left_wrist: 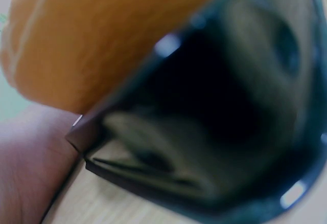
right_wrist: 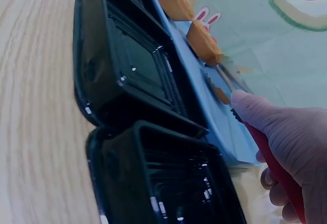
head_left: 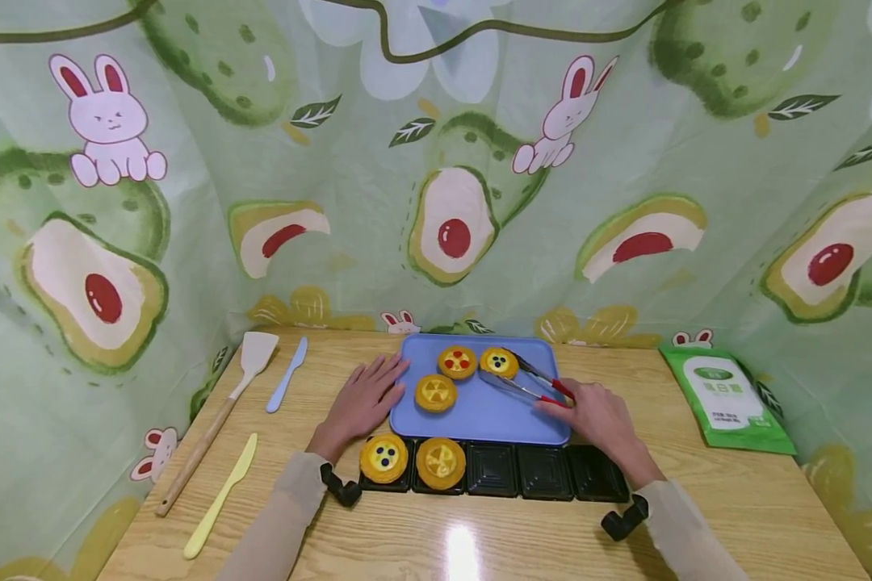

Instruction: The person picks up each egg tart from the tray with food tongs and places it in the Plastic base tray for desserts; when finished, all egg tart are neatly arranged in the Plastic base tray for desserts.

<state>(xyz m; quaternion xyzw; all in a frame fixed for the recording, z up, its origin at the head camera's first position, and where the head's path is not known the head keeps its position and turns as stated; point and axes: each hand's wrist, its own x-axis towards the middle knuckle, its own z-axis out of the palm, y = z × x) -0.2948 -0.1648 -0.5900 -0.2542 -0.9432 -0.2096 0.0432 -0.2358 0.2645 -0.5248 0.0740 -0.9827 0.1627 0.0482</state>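
My right hand (head_left: 596, 415) grips metal tongs with red handles (head_left: 565, 390), their spread arms on either side of an egg tart dotted with dark berries (head_left: 499, 363) at the back of a blue tray (head_left: 509, 424). Beside it on that tray are a tart with red pieces (head_left: 456, 362) and one with yellow fruit pieces (head_left: 435, 393). My left hand (head_left: 363, 399) rests palm down on the table, fingertips at the tray's left edge. In front, a row of black square containers (head_left: 492, 470) holds another berry tart (head_left: 383, 458) and a yellow-fruit tart (head_left: 440, 463) in its two leftmost compartments.
On the left lie a spatula with a wooden handle (head_left: 202, 444), a blue knife (head_left: 287, 376) and a yellow knife (head_left: 221, 496). A green and white packet (head_left: 727, 399) lies at the right. A patterned cloth (head_left: 363, 242) hangs around the table's back and sides.
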